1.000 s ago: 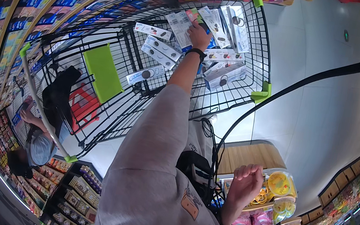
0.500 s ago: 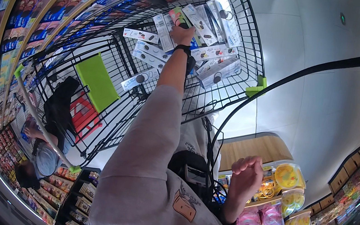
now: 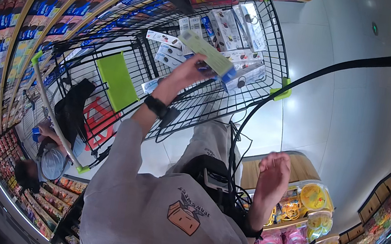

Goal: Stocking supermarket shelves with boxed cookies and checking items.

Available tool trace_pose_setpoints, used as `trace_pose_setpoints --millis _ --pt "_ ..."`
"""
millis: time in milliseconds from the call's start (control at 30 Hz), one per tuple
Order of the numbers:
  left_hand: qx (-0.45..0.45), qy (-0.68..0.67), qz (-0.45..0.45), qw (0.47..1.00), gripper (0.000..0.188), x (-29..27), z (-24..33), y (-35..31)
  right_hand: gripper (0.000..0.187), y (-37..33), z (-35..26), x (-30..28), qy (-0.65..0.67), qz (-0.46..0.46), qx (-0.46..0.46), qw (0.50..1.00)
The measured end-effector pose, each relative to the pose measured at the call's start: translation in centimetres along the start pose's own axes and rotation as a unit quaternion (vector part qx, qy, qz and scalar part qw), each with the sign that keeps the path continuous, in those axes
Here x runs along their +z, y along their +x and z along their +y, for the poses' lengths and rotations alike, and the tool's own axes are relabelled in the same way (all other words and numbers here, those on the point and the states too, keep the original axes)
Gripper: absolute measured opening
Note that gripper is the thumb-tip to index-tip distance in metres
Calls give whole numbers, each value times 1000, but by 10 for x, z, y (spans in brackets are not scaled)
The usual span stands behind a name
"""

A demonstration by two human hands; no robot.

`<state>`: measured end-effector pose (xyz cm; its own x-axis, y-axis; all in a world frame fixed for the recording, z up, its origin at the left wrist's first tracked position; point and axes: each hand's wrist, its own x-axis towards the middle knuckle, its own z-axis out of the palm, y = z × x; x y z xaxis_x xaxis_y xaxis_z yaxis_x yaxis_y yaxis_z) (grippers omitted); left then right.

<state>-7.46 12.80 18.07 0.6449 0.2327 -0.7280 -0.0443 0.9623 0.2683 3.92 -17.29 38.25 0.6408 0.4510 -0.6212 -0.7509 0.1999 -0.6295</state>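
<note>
Drawing back since the earlier frame, the left hand (image 3: 187,72) is pinching a pale-green box (image 3: 209,56) over the shopping cart (image 3: 116,81) standing on glossy floor (image 3: 314,54) beside stocked shelves (image 3: 43,23); the right hand (image 3: 273,176) is hovering half-curled.

A head-worn fisheye camera looks down, from nearby, across the near edge of the black wire shopping cart (image 3: 191,115).
</note>
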Motion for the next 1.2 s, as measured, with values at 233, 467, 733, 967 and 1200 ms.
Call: trace_pose_setpoints --millis 233,467,733,967,1200 --pt "-46 263 -204 942 50 134 -73 -99 55 -4 3 21 -84 37 -18 996" --pt "-94 400 -272 870 42 106 -53 -31 48 -21 3 3 -66 185 -55 979" --pt "22 696 87 712 67 -97 -110 182 45 -19 16 -6 -24 200 -65 977" --pt "-78 240 127 959 35 -128 -150 216 39 -22 25 -3 -33 212 -49 976" --pt "-162 201 122 958 28 -61 -98 145 41 -22 26 11 -39 210 -52 976"
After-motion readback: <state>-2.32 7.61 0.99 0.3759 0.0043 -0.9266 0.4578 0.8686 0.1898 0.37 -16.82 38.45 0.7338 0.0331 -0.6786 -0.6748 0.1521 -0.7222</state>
